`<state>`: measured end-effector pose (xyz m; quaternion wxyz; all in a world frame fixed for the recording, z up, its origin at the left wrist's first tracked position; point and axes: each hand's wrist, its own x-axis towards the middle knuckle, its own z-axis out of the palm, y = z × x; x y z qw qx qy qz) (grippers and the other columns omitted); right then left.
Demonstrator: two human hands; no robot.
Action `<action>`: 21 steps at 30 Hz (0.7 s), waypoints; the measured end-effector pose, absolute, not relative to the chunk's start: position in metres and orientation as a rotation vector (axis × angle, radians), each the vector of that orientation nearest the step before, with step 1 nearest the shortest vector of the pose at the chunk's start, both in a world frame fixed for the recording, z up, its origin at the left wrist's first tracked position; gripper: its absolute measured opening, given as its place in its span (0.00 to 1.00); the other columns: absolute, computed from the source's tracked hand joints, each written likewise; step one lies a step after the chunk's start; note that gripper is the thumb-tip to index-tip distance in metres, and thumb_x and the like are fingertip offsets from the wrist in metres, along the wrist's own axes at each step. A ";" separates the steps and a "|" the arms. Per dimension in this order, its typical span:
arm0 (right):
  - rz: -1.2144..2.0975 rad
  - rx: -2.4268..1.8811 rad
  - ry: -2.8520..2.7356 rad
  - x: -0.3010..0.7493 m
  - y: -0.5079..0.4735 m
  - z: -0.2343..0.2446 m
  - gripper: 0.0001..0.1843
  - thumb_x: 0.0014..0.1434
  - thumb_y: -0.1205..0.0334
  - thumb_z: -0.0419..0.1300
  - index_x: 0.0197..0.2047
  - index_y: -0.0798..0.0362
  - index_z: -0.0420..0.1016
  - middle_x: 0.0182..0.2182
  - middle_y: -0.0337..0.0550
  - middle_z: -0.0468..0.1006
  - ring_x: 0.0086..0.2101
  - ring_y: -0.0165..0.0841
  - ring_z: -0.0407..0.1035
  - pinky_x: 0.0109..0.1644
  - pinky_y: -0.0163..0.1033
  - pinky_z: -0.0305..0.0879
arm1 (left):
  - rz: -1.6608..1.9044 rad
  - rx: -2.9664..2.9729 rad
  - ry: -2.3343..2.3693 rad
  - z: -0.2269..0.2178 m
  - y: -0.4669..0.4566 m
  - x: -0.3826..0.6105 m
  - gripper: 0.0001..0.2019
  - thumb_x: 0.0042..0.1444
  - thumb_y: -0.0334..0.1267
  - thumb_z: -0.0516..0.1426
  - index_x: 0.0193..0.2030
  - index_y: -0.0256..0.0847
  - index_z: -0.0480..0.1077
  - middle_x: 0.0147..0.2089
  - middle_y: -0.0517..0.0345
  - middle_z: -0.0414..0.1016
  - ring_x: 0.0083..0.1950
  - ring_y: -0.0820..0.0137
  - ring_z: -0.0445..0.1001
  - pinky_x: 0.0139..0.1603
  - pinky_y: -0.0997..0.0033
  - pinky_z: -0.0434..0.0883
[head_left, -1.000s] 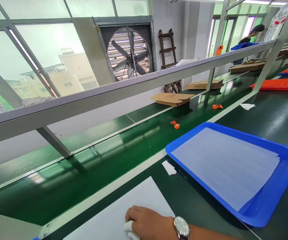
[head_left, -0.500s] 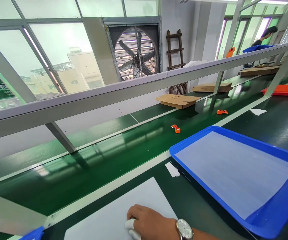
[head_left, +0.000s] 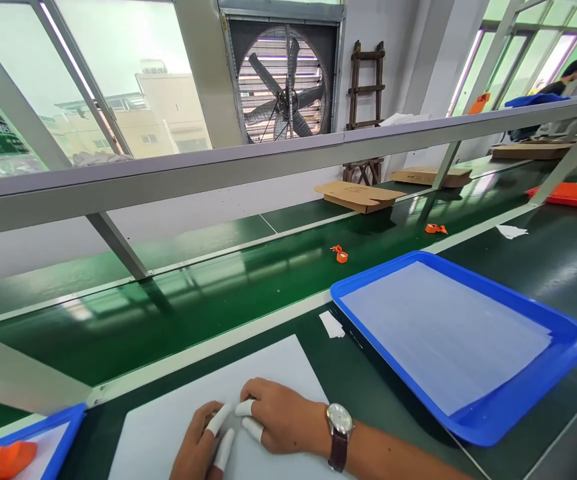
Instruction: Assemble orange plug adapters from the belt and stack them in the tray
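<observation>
The left hand (head_left: 201,440) and right hand (head_left: 285,417) rested with fingers bent, tips close together, over the white sheet (head_left: 165,427) on the dark bench (head_left: 351,377); whether they pinched anything could not be told. The sheet looked light, flat and easily creased, probably best held by opposite edges.
</observation>
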<state>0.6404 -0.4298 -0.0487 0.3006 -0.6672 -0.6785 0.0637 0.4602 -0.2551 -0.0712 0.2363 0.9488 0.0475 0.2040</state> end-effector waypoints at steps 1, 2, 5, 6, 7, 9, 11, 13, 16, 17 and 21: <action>0.160 -1.764 -1.811 0.641 -0.429 -0.049 0.16 0.59 0.65 0.59 0.50 0.57 0.75 0.52 0.53 0.73 0.48 0.40 0.69 0.54 0.43 0.70 | 0.522 2.626 0.135 -0.076 -0.252 0.460 0.19 0.50 0.28 0.55 0.49 0.43 0.75 0.61 0.48 0.73 0.59 0.58 0.76 0.57 0.63 0.77; 0.150 -1.756 -1.820 0.641 -0.429 -0.050 0.15 0.58 0.66 0.59 0.50 0.56 0.75 0.52 0.53 0.73 0.47 0.40 0.69 0.53 0.42 0.70 | 0.490 2.645 0.161 -0.078 -0.252 0.460 0.22 0.48 0.27 0.54 0.50 0.43 0.74 0.62 0.48 0.72 0.61 0.57 0.75 0.60 0.60 0.76; 0.123 -1.726 -1.814 0.642 -0.428 -0.052 0.13 0.59 0.67 0.59 0.48 0.56 0.76 0.50 0.50 0.74 0.45 0.39 0.70 0.51 0.41 0.70 | 0.412 2.676 0.298 -0.070 -0.259 0.461 0.27 0.45 0.25 0.52 0.53 0.42 0.72 0.64 0.47 0.68 0.64 0.57 0.70 0.65 0.55 0.71; 0.119 -1.717 -1.803 0.642 -0.428 -0.052 0.12 0.60 0.67 0.58 0.47 0.55 0.76 0.49 0.50 0.74 0.44 0.38 0.70 0.50 0.41 0.71 | 0.365 2.688 0.324 -0.062 -0.263 0.463 0.26 0.45 0.24 0.52 0.53 0.42 0.72 0.64 0.47 0.68 0.64 0.57 0.70 0.65 0.55 0.71; 0.126 -1.711 -1.792 0.642 -0.427 -0.050 0.11 0.61 0.66 0.58 0.46 0.55 0.76 0.48 0.49 0.74 0.42 0.36 0.70 0.49 0.40 0.71 | 0.297 2.701 0.337 -0.052 -0.266 0.465 0.24 0.46 0.24 0.51 0.51 0.42 0.72 0.63 0.47 0.68 0.63 0.58 0.71 0.64 0.56 0.72; 0.173 -1.706 -1.785 0.644 -0.427 -0.043 0.08 0.62 0.65 0.59 0.44 0.55 0.76 0.47 0.47 0.74 0.38 0.33 0.70 0.45 0.38 0.70 | 0.128 2.732 0.359 -0.029 -0.272 0.472 0.21 0.48 0.22 0.49 0.46 0.41 0.71 0.60 0.48 0.69 0.55 0.61 0.75 0.57 0.59 0.75; 0.227 -1.742 -1.812 0.649 -0.428 -0.031 0.07 0.62 0.64 0.60 0.43 0.54 0.77 0.44 0.44 0.75 0.36 0.30 0.70 0.42 0.35 0.69 | -0.045 2.789 0.376 -0.006 -0.275 0.482 0.20 0.49 0.19 0.46 0.43 0.41 0.70 0.56 0.49 0.70 0.45 0.65 0.78 0.47 0.63 0.76; 0.237 -1.831 -1.833 0.660 -0.428 -0.016 0.06 0.63 0.63 0.60 0.40 0.54 0.77 0.40 0.42 0.75 0.34 0.30 0.70 0.40 0.34 0.67 | -0.095 2.869 0.395 0.007 -0.276 0.493 0.19 0.50 0.18 0.45 0.41 0.40 0.69 0.55 0.49 0.71 0.39 0.66 0.78 0.40 0.66 0.74; 0.155 -2.007 -1.773 0.690 -0.430 0.003 0.06 0.59 0.67 0.60 0.40 0.55 0.77 0.42 0.44 0.75 0.37 0.33 0.70 0.41 0.36 0.67 | 0.061 2.930 0.333 0.002 -0.277 0.506 0.17 0.53 0.20 0.44 0.40 0.41 0.68 0.59 0.50 0.70 0.34 0.69 0.76 0.32 0.69 0.69; 0.122 -2.062 -1.730 0.705 -0.431 0.008 0.08 0.58 0.68 0.61 0.42 0.55 0.77 0.46 0.47 0.74 0.41 0.35 0.71 0.44 0.37 0.67 | 0.123 2.928 0.289 -0.006 -0.276 0.509 0.16 0.54 0.20 0.44 0.39 0.41 0.67 0.61 0.50 0.69 0.33 0.70 0.75 0.31 0.69 0.69; -0.019 -2.332 -1.448 0.779 -0.445 0.018 0.16 0.61 0.70 0.60 0.52 0.59 0.75 0.59 0.56 0.67 0.57 0.43 0.64 0.60 0.45 0.62 | 0.342 2.894 0.162 -0.048 -0.273 0.512 0.12 0.51 0.20 0.46 0.32 0.42 0.62 0.62 0.52 0.68 0.37 0.69 0.77 0.30 0.69 0.69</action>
